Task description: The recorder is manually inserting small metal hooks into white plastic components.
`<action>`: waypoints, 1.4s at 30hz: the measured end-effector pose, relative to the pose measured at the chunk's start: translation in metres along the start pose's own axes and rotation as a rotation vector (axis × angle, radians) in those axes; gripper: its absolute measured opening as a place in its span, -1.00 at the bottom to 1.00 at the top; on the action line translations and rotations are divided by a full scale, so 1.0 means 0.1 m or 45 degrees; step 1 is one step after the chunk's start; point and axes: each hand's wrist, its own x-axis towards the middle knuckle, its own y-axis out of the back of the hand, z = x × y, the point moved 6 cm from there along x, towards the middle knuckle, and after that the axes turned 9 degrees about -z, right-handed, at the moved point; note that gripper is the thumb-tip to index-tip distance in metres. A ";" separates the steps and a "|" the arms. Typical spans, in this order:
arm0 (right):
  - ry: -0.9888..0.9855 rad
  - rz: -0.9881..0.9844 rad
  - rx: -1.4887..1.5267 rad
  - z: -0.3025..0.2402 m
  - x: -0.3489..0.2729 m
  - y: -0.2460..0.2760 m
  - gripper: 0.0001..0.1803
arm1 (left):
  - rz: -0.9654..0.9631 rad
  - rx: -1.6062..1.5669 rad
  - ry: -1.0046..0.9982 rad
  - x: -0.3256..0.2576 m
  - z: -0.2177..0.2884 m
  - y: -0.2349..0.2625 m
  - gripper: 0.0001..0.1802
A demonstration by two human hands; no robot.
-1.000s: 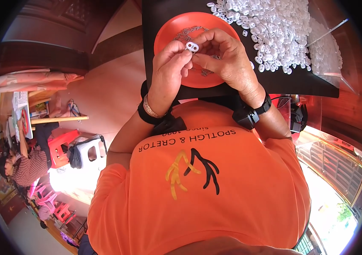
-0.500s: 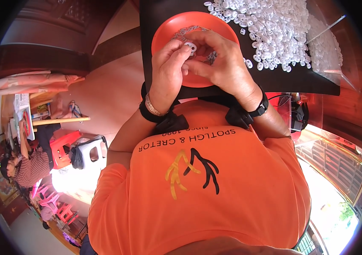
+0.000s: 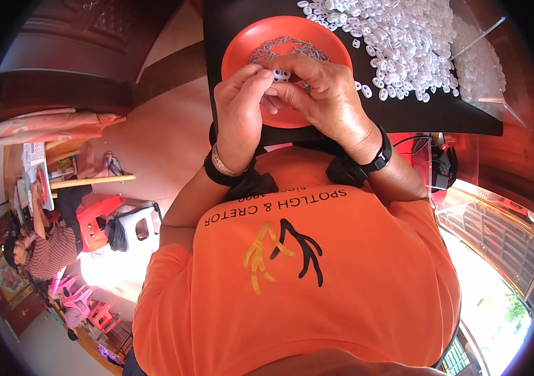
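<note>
My left hand (image 3: 240,111) and my right hand (image 3: 317,94) meet over a round orange-red dish (image 3: 242,53) on a black table top (image 3: 430,116). Together their fingertips pinch a small white plastic piece (image 3: 281,75). The dish holds several thin metal pins (image 3: 279,46), partly hidden behind my fingers. A large heap of the same small white plastic pieces (image 3: 405,44) lies on the black surface to the right of the dish. Both wrists wear dark bands, and my orange shirt fills the lower picture.
A clear plastic sheet or bag (image 3: 483,59) with more white pieces lies at the table's right end. Far to the left another person (image 3: 47,247) sits near red plastic stools (image 3: 94,222) and a white stool (image 3: 138,225).
My hands and the dish have shifted slightly toward the upper part of the picture. The fingers have closed tighter round the white piece, which now shows less than before.
</note>
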 end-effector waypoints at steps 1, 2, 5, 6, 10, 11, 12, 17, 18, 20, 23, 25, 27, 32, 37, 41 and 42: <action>-0.001 0.000 0.001 0.01 0.00 0.00 -0.74 | 0.006 0.005 -0.006 0.00 0.01 0.00 -0.73; 0.013 -0.001 0.001 0.01 0.00 0.01 -0.75 | 0.007 0.005 -0.005 0.01 0.00 0.00 -0.73; 0.042 0.001 -0.015 -0.03 0.00 0.01 -0.77 | -0.044 -0.068 -0.041 0.00 0.02 -0.02 -0.75; 0.050 0.004 -0.031 -0.04 0.01 0.04 -0.77 | -0.017 -0.103 -0.028 0.00 0.01 -0.03 -0.75; 0.112 0.009 -0.121 -0.06 0.02 0.06 -0.80 | 0.030 -0.009 -0.102 -0.04 0.05 -0.07 -0.75; 0.115 -0.012 -0.132 -0.06 0.01 0.06 -0.81 | 0.029 -0.059 -0.076 -0.02 0.02 -0.06 -0.75; 0.153 -0.030 -0.147 -0.09 0.02 0.07 -0.81 | 0.030 -0.106 -0.047 -0.02 -0.01 -0.04 -0.75; 0.096 -0.096 -0.180 -0.22 0.02 0.23 -0.76 | -0.108 -0.139 -0.016 -0.01 0.01 -0.10 -0.74; 0.154 -0.071 -0.286 -0.23 0.00 0.36 -0.78 | -0.134 -0.113 -0.031 -0.01 0.04 -0.12 -0.74; 0.183 -0.032 -0.633 -0.22 0.01 0.76 -0.82 | -0.172 -0.035 -0.076 -0.02 0.09 -0.08 -0.73; 0.000 0.651 -1.125 -0.20 -0.03 2.03 -0.83 | -0.185 -0.068 -0.037 0.01 0.10 -0.03 -0.72; -0.097 0.684 -1.075 -0.13 0.01 2.42 -0.62 | -0.158 -0.066 -0.016 0.00 0.08 0.01 -0.72; -0.213 0.830 -1.368 -0.10 0.05 2.80 -0.73 | -0.175 -0.057 -0.020 0.00 0.08 0.01 -0.72; -0.241 0.374 -1.082 0.35 -0.19 2.53 -0.84 | -0.190 -0.027 -0.002 0.03 0.08 -0.01 -0.72; -0.376 -0.380 -0.657 0.61 -0.22 1.17 -0.86 | -0.196 0.000 0.021 0.01 0.05 0.00 -0.72; -0.202 -0.398 -0.917 0.80 -0.07 1.11 -0.87 | -0.192 0.017 0.050 0.00 0.06 -0.01 -0.73; -0.174 -0.447 -0.977 0.84 -0.02 1.09 -0.86 | -0.187 0.018 0.049 0.00 0.06 -0.01 -0.73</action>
